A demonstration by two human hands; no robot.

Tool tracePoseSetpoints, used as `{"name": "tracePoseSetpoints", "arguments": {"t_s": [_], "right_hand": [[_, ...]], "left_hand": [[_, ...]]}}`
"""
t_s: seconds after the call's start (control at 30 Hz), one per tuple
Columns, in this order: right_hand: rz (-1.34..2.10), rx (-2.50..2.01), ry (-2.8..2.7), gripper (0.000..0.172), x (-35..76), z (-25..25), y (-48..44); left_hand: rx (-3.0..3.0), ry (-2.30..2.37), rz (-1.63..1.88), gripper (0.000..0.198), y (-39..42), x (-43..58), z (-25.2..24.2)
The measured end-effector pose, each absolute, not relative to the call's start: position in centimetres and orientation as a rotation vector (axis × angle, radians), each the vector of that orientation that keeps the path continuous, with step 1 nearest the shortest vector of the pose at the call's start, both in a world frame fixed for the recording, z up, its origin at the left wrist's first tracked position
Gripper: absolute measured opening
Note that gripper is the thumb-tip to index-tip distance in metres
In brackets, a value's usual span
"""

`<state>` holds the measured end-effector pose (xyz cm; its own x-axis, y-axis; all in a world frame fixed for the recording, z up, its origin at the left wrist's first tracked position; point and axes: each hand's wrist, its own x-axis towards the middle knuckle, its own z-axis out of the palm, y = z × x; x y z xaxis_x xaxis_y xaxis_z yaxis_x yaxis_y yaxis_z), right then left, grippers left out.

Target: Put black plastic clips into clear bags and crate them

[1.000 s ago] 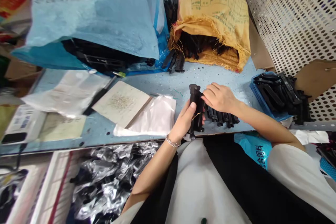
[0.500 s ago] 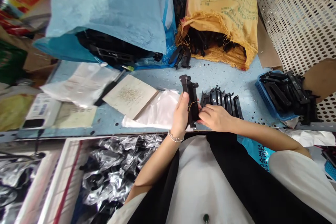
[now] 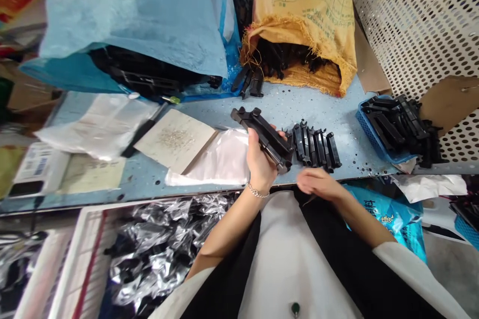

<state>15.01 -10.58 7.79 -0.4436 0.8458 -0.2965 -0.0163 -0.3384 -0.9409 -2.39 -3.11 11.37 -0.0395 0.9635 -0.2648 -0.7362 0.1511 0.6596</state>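
My left hand (image 3: 261, 167) is closed around black molded plastic parts (image 3: 267, 139), held together at a slant above the bench's front edge. The thumb lies along their near side, and some fingertips show behind. To the right, my right hand (image 3: 316, 183) is drawn back over the bench edge, apart from the held parts. Its fingers are curled together and slightly blurred; a thin strand seems to show below them, too small to name. Just beyond that hand stands a row of several similar black parts (image 3: 316, 147) on the speckled blue bench top (image 3: 209, 112).
A blue bag (image 3: 149, 15) and an orange woven sack (image 3: 303, 0), both holding black parts, lie at the back. At right, a blue basket (image 3: 364, 122) is heaped with more. On the left are a pale square board (image 3: 177, 139), plastic bags (image 3: 97, 124) and a black-handled tool (image 3: 140, 137).
My right hand has moved off the held parts toward the bench edge. The left hand has tilted them from upright to a slant; the yellowish band around them no longer shows.
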Motion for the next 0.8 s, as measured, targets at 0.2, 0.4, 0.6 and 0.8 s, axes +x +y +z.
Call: {"name": "tracePoseSetpoints", "arguments": {"t_s": [0.2,0.4,0.6,0.8], "right_hand": [[0.992,-2.319,-1.690,0.034,30.7,10.7,-18.1],[1.148,-1.759,-1.521,0.066,22.4,10.8,-16.0],[1.632,-1.331,-1.125,0.043,10.9,6.4,-10.2],[1.562,-1.384,-1.261,0.036,8.1,5.1,-7.9]], "left_hand": [[0.416,0.818,1.410,0.042,-3.1,-3.8,9.8],[0.550,0.755,1.286,0.042,-7.0,-0.1,8.9],[0.970,0.950,1.284,0.052,-7.0,-5.2,5.5],[0.879,1.140,1.241,0.057,-6.5,-10.5,3.8]]}}
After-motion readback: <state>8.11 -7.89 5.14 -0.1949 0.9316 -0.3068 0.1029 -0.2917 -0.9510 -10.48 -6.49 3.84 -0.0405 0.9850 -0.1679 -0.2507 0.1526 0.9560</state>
